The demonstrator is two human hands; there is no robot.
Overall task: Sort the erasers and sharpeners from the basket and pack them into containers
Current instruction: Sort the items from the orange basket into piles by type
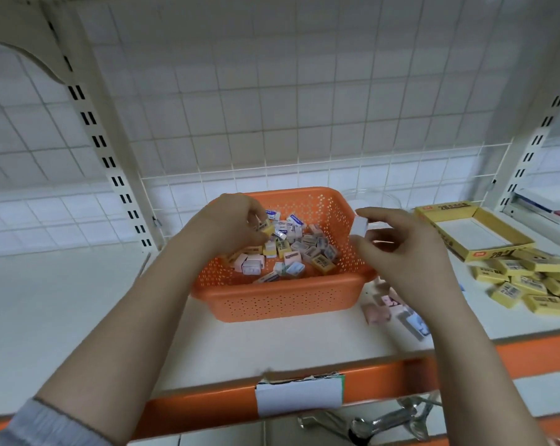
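Observation:
An orange perforated basket (282,297) sits on the shelf, holding several small erasers and sharpeners (288,252) in yellow, pink, white and grey. My left hand (230,220) is over the basket's left side and grips a yellow eraser (266,227) along with other small pieces. My right hand (401,249) hovers at the basket's right rim and pinches a white eraser (359,227) between thumb and fingers. An open yellow cardboard box (446,235) lies at the right, its inside bare.
Several yellow erasers (529,281) are piled on the shelf right of the box. Pink and blue-white pieces (391,307) lie under my right wrist. The shelf has an orange front edge (368,378) with a white label (299,397). Wire grid panels stand behind.

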